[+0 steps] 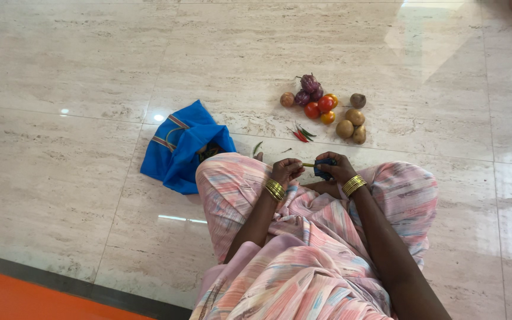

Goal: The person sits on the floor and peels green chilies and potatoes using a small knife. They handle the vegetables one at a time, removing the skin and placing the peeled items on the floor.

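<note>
Blue cloth bag [180, 146] on marble floor [60, 71] at left, open. Left hand [285, 170] fingers curled together near a thin green chilli [308, 165]; right hand [334, 168] closed round a small dark blue item. Beyond: loose chillies [302, 134], onions [308, 89], tomatoes [320, 106], potatoes [352, 124], all untouched; most handling left.
</note>
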